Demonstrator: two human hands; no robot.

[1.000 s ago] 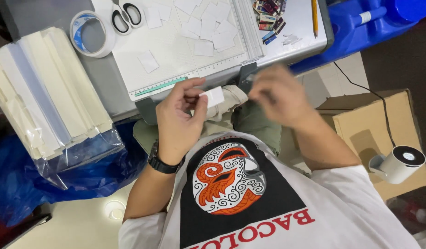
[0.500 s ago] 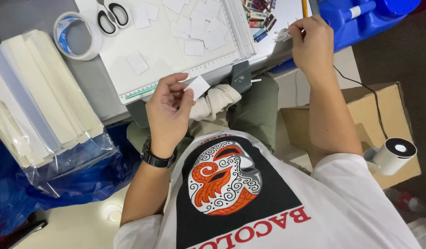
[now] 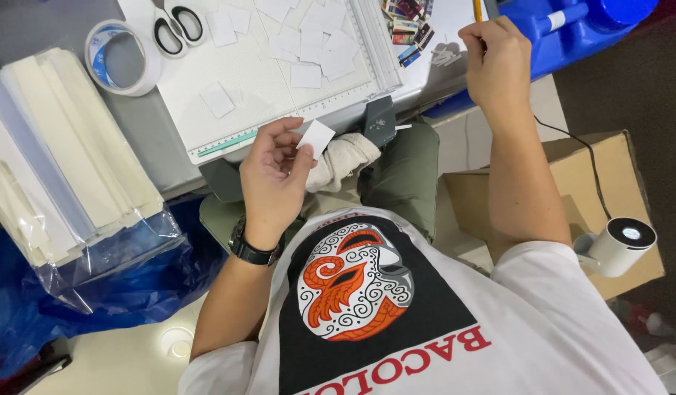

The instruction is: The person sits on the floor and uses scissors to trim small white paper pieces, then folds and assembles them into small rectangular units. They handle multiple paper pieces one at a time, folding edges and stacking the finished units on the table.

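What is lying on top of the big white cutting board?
On the cutting board lie many small white paper squares and a pair of scissors. The picture's top edge cuts off the far part, so anything up there stays unseen.

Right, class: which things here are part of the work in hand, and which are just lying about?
In use:
left hand pinching a small white card
right hand near the small coloured pieces
cutting board with loose white cards

Lying about:
scissors
tape roll
cardboard box
small white round device
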